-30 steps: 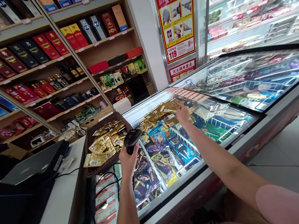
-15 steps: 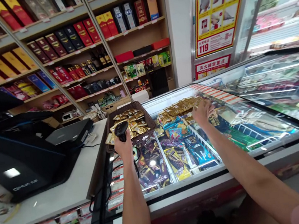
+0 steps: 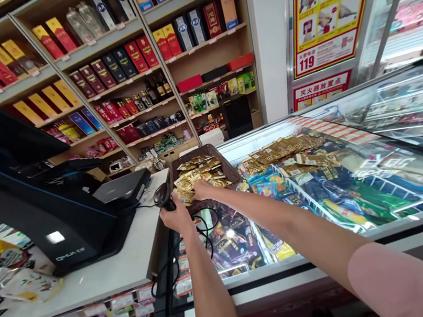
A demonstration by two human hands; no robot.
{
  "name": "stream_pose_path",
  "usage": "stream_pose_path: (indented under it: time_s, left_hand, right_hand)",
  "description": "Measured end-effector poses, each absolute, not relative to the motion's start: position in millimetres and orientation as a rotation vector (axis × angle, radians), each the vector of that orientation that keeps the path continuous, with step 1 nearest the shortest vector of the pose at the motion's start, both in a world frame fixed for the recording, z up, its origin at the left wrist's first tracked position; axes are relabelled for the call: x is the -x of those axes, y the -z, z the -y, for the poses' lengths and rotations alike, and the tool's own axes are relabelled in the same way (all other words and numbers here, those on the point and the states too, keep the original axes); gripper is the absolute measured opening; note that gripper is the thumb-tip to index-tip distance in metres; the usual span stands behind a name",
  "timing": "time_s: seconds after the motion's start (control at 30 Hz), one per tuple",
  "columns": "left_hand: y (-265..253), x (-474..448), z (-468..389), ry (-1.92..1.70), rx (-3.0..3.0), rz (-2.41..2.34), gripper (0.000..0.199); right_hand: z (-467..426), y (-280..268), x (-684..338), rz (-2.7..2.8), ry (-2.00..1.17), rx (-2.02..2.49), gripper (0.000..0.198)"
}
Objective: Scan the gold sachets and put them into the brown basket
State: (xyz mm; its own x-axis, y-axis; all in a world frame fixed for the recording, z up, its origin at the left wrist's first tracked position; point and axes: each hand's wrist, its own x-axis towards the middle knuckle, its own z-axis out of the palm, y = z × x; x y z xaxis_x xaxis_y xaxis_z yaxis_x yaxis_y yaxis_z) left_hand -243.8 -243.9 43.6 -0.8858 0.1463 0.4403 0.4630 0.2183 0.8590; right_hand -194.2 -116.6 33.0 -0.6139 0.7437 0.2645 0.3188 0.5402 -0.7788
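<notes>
My left hand (image 3: 176, 215) is closed around the handle of a black handheld barcode scanner (image 3: 163, 196), held up in front of a brown woven basket (image 3: 228, 171). Small gold foil packets (image 3: 208, 165) fill that basket. My right hand (image 3: 202, 189) reaches across to the left and touches the packets at the basket's near side; its fingers are largely hidden among them. On the glass top of the freezer, more gold packets (image 3: 270, 154) lie in an overlapping row, with a few others (image 3: 309, 161) in front of it.
Beneath the freezer glass (image 3: 233, 253) lie wrapped goods in wire baskets. The scanner's black cable (image 3: 208, 233) loops over the freezer's left end. At left, a black checkout terminal (image 3: 73, 221) stands on a white counter (image 3: 106, 280). Shelves of boxes (image 3: 114, 67) line the back.
My right hand has moved left from the packets on the glass to the basket. My left hand still holds the scanner, now turned more to the left. The view has shifted left.
</notes>
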Motion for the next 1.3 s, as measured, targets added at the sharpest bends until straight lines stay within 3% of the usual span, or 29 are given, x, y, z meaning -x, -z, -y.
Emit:
stream_pose_path:
  time_s: [0.07,0.2,0.3,0.57,0.83,1.3]
  left_hand:
    - [-44.2,239.6,242.4,1.709,0.583,2.227,0.048]
    - [-48.0,226.9,238.1,1.685,0.673,2.210,0.048]
    - [-50.1,213.5,233.3,1.742,0.815,2.226,0.047]
    - [-48.4,165.2,222.2,2.427,1.541,2.325,0.052]
    - [-35.2,135.9,221.5,2.149,2.098,2.457,0.046]
    - [-33.7,122.0,220.3,2.053,2.152,2.434,0.045]
  right_hand:
    - [115.7,-30.9,198.6,2.245,-0.931,0.923,0.042]
    - [113.7,-36.8,179.5,2.232,-0.868,0.962,0.023]
    - [106.7,-46.2,147.8,2.044,-0.873,1.039,0.022]
    - [91.0,-36.0,6.9,1.477,-1.223,1.134,0.019]
    - [98.5,-3.8,-76.1,1.454,-0.953,1.254,0.028]
    - [100.1,-6.6,-88.4,1.457,-0.843,1.341,0.024]
